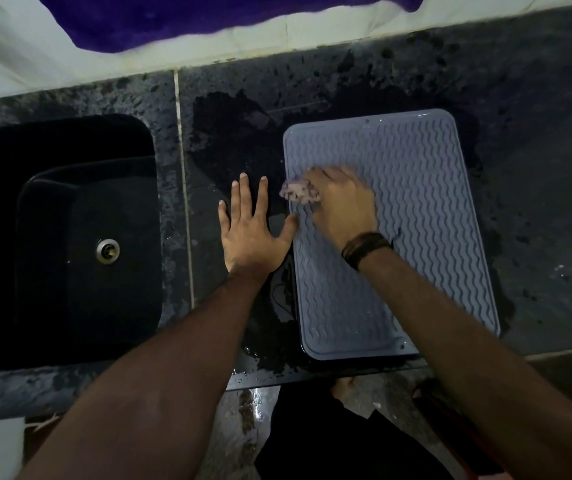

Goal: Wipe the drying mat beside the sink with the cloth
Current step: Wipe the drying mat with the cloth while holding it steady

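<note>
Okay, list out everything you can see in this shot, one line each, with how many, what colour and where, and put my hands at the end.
drying mat: one, grey-blue with wavy ridges, on the counter right of the sink
cloth: one, pale and mottled, blurred, at the mat's left edge under the right hand
sink: one, black, set into the counter at left
drain: one, metal, in the sink's floor
counter: one, dark speckled stone, wet patches around the mat
purple fabric: one, at the top edge behind the counter
wristband: one, dark, on the right wrist
left hand: fingers spread flat on the counter, thumb at the mat's left edge
right hand: on the mat, holding the cloth
</note>
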